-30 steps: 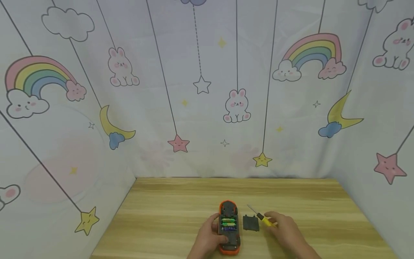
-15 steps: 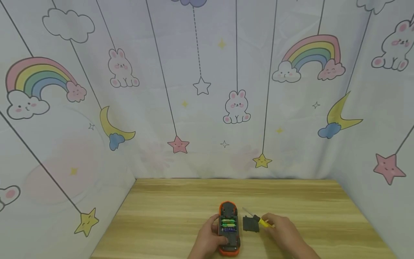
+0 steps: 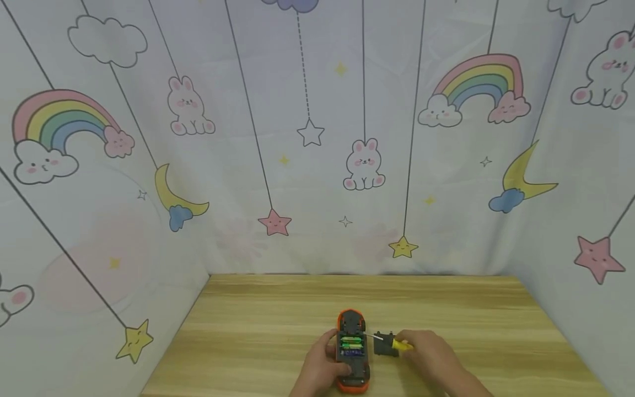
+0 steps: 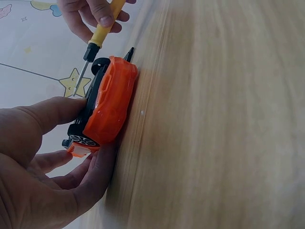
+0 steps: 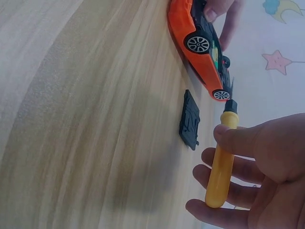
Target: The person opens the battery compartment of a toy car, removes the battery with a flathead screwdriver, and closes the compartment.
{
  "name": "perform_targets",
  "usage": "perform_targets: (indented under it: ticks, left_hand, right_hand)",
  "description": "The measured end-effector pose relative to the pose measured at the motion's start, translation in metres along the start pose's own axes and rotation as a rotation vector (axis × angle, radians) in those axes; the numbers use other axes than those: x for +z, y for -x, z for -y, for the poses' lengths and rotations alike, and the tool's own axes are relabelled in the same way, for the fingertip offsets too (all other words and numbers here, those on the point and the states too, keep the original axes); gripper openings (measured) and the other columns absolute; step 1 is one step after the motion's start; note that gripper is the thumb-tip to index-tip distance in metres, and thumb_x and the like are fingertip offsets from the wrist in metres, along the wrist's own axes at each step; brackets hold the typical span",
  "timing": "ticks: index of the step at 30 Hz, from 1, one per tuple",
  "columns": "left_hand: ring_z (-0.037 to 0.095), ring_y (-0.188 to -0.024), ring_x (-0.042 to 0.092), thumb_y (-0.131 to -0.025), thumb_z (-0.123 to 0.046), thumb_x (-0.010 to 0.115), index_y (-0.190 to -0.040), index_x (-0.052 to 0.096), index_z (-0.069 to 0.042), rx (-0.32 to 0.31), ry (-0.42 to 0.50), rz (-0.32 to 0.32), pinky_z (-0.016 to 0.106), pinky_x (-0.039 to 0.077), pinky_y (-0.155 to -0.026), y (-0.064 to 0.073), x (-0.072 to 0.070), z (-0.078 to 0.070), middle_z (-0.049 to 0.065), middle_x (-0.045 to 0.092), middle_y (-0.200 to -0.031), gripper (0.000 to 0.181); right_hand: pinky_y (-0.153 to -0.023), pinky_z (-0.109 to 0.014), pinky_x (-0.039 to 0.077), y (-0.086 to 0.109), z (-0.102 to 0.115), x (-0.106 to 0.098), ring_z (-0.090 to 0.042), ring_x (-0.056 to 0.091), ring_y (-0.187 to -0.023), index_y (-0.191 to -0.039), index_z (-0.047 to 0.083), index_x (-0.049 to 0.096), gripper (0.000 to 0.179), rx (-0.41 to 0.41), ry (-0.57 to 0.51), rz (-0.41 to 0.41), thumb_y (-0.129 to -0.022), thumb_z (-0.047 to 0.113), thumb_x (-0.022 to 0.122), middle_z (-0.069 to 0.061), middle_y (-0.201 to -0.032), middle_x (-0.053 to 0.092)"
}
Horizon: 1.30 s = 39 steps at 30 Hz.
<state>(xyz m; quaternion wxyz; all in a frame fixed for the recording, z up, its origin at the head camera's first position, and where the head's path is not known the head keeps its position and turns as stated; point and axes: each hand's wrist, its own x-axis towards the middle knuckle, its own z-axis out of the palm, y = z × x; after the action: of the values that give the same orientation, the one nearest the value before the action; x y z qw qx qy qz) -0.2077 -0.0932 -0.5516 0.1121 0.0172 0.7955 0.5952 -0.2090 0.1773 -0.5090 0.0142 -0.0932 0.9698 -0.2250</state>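
Observation:
An orange toy car lies upside down on the table, its dark underside up. Its uncovered battery compartment shows green batteries and a blue one. My left hand grips the car from the left, thumb on the underside and fingers along the side. Pinched in my right hand is a screwdriver with a yellow handle and thin metal shaft. In the head view its tip overlaps the car's right edge, near the top of the compartment. The black battery cover lies on the table beneath the screwdriver.
The wood-grain table spreads out on both sides of the car. White cloth walls printed with rabbits, stars and rainbows stand behind and at both sides.
My right hand has moved left, bringing the screwdriver across the cover to the car and swinging its shaft closer to level. My left hand and the car stay in place.

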Motion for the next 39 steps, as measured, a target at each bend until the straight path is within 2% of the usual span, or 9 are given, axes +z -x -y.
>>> perform_targets:
  ticks: [7,13,22,27,32,39]
  left_hand:
    - [0.017,-0.085,0.068,-0.073,0.005,0.083,-0.152,0.042,-0.002,-0.028,-0.006,-0.006,0.041,0.057,-0.081,-0.001,0.001,-0.001,0.006,0.069,-0.098,0.090]
    - [0.018,-0.085,0.069,-0.072,0.006,0.082,-0.153,0.041,-0.001,-0.014,0.010,-0.001,0.040,0.057,-0.080,0.001,0.001,0.000,0.007,0.069,-0.098,0.090]
    - [0.017,-0.087,0.068,-0.072,0.004,0.084,-0.152,0.044,-0.003,-0.045,-0.032,-0.013,0.045,0.055,-0.086,-0.001,0.002,-0.003,0.004,0.070,-0.098,0.089]
    - [0.017,-0.088,0.067,-0.073,0.002,0.084,-0.151,0.046,-0.006,-0.071,-0.043,-0.021,0.046,0.054,-0.086,-0.003,0.001,-0.004,0.004,0.070,-0.098,0.088]
    - [0.018,-0.088,0.067,-0.072,0.004,0.084,-0.151,0.045,-0.005,-0.052,-0.040,-0.021,0.045,0.054,-0.085,-0.002,0.001,-0.003,0.005,0.069,-0.098,0.088]
    - [0.017,-0.087,0.066,-0.072,0.003,0.085,-0.151,0.046,-0.005,-0.062,-0.043,-0.018,0.045,0.054,-0.085,-0.001,0.002,-0.004,0.004,0.069,-0.097,0.088]
  right_hand:
    - [-0.087,-0.055,0.054,-0.003,0.006,-0.006,-0.028,0.070,-0.099,-0.100,0.022,0.080,0.025,-0.030,0.073,0.004,-0.077,0.014,0.086,0.000,-0.104,0.077]
    - [-0.084,-0.051,0.056,-0.006,0.009,-0.010,-0.026,0.070,-0.095,-0.096,0.022,0.082,0.026,-0.064,0.131,-0.022,-0.074,0.010,0.087,-0.001,-0.101,0.078]
    - [-0.085,-0.047,0.057,-0.010,0.021,-0.018,-0.024,0.071,-0.097,-0.095,0.023,0.082,0.025,-0.084,0.169,-0.010,-0.077,0.005,0.085,0.001,-0.101,0.078]
    - [-0.079,-0.043,0.058,-0.009,0.032,-0.024,-0.020,0.069,-0.091,-0.093,0.021,0.082,0.025,-0.100,0.235,-0.024,-0.075,0.003,0.084,0.002,-0.096,0.076]
    - [-0.070,-0.040,0.059,-0.008,0.043,-0.031,-0.016,0.066,-0.081,-0.089,0.023,0.082,0.026,-0.123,0.306,-0.031,-0.074,0.001,0.086,0.004,-0.088,0.073]
    - [-0.063,-0.043,0.059,-0.008,0.058,-0.035,-0.018,0.064,-0.071,-0.083,0.017,0.080,0.018,-0.146,0.352,-0.041,-0.074,0.002,0.086,0.000,-0.078,0.069]
